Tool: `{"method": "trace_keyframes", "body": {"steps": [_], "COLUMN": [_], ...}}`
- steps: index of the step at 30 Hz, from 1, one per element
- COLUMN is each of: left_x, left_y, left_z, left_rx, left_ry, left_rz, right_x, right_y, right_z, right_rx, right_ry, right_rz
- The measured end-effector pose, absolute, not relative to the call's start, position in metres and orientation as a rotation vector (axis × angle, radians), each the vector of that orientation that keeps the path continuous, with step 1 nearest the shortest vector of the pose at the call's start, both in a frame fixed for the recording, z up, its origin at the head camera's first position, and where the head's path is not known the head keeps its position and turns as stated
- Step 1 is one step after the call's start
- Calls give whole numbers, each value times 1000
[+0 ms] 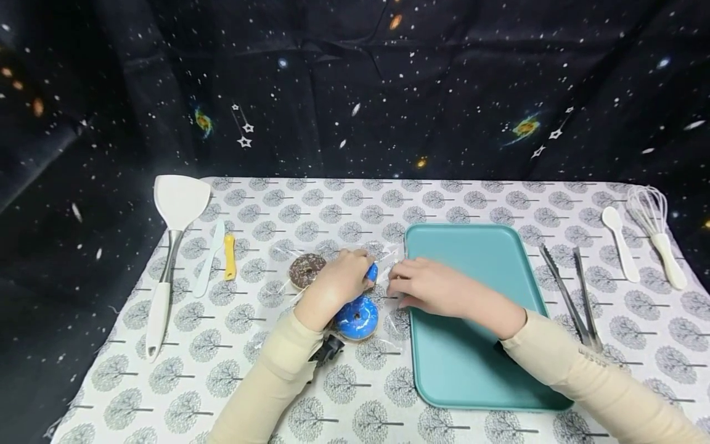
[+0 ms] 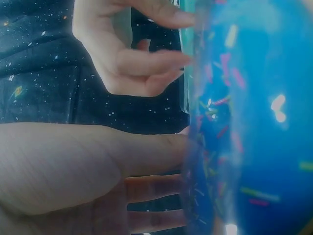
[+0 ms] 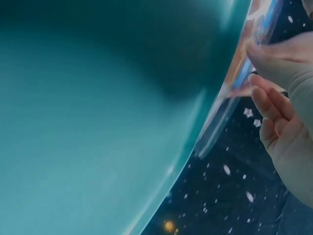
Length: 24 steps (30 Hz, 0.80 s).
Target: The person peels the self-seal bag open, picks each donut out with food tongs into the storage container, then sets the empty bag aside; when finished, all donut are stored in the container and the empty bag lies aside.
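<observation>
Chocolate and blue doughnuts lie in a clear plastic bag at the middle of the table. Thumb and fingers of my left hand (image 1: 338, 277) grip a blue doughnut (image 1: 372, 272) in the head view. Another blue doughnut (image 1: 357, 317) is nearer me, and a chocolate one (image 1: 307, 271) is left of the hand. Loosely bent, my right hand (image 1: 429, 287) hovers over the tray's left edge, fingertips close to the bag's right side. In the right wrist view, its thumb and fingers are apart beside the plastic bag (image 3: 210, 139). Sprinkled blue icing (image 2: 264, 132) fills the left wrist view's right side.
A teal tray (image 1: 471, 364) lies under the right forearm. At left are a white turner (image 1: 180, 200), a pale knife (image 1: 209, 259) and a yellow utensil (image 1: 230, 257). Tongs (image 1: 588, 302), a white spoon (image 1: 621, 246) and a whisk (image 1: 660, 237) lie at right.
</observation>
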State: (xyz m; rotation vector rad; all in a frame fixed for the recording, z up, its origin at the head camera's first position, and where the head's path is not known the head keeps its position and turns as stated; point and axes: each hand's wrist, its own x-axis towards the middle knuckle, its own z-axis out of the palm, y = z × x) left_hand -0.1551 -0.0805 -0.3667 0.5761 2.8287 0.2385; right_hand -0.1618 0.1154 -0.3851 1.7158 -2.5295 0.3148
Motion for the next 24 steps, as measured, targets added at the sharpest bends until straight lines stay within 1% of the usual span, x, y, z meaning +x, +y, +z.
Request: {"method": "trace_keyframes", "body": {"steps": [5,9,24], "left_x": [-157,-157,-156], "left_y": [-81,-81,-84], "left_z": [-365,-365,-363], "left_rx": [555,567,596], "left_ry": [2806,2806,2798], "left_rz": [229,228,274], "right_x": [-154,-151,-148], "right_y": [104,102,134], "right_z": [-387,-389,-398], "right_rx": [1797,1801,1756], "right_ry": [-2517,-2527,-2411], "right_rz": [296,272,430]}}
